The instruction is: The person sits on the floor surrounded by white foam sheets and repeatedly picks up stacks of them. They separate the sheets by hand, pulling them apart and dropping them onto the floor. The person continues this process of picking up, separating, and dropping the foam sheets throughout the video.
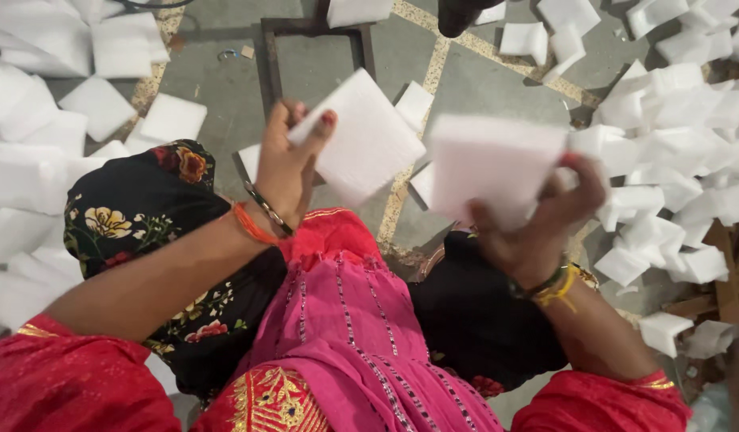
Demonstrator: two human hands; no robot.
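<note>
Head view, looking straight down past a pink and red embroidered garment and black floral trousers to a grey concrete floor. The left hand is raised, with an orange thread and a dark bangle at the wrist, and it pinches a white square foam piece by its lower left edge: the thumb, with a red-painted nail, lies on the top face while the fingers curl behind it. This square is tilted, one corner pointing up toward the dark metal frame that lies on the floor. The right hand, wearing yellow and green bangles, is closed around the lower right part of a second white foam piece, which looks blurred; the thumb presses on its near face and a fingertip with a red nail shows at its right edge. The two pieces are held near each other above the lap, apart, with a gap between them through which more foam on the floor shows. Loose white foam squares lie heaped on the floor to the right, and another spread of them covers the floor to the left. A dark object sits at the top edge, too cut off to tell what it is.
</note>
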